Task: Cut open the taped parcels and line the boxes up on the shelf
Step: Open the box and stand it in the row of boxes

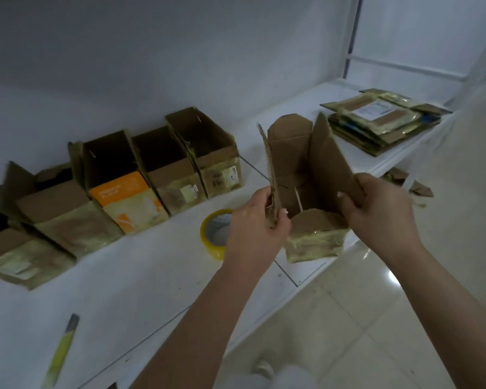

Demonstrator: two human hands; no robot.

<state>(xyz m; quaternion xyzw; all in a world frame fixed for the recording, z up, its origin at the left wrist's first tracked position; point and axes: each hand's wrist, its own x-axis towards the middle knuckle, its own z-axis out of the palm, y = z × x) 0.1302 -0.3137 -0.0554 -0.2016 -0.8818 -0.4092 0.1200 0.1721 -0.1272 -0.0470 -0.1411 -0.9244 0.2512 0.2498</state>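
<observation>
Brown corrugated cardboard box [306, 175], open-topped and tape-wrapped at its base, sits between my hands above the white shelf [152, 276]. My left hand [253, 223] pinches one side flap, fingers clamped on it; my right hand [376, 209] grips the opposite flap, spreading them, I judge, to square it. Left of the box stands the row of opened boxes [141, 175]; a yellow tape roll [215, 234] lies just beside it.

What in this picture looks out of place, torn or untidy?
Torn cardboard scraps lie on the floor beyond the shelf edge. The open box held by the left hand and right hand has ragged flaps. The leftmost boxes in the row sit crooked, flaps askew.
</observation>
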